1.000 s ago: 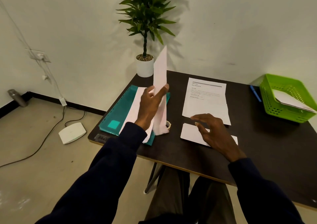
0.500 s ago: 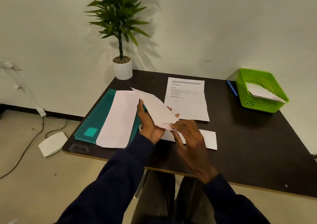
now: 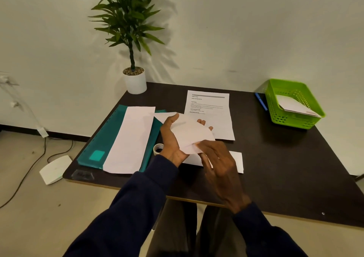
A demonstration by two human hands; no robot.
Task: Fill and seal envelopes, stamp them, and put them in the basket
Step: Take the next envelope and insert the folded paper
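Observed: left hand palm up, thumb raised, fingers cupped beneath a white sheet. The right hand, back to camera, pinches its near edge. Both forearms extended in dark sleeves.

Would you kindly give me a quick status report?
Left hand holds curved white paper sheet. Right hand pinches its near edge. White envelope flat below. No obstruction.

Printed sheet text too small to read, tape roll half hidden behind left hand, plant top cropped.
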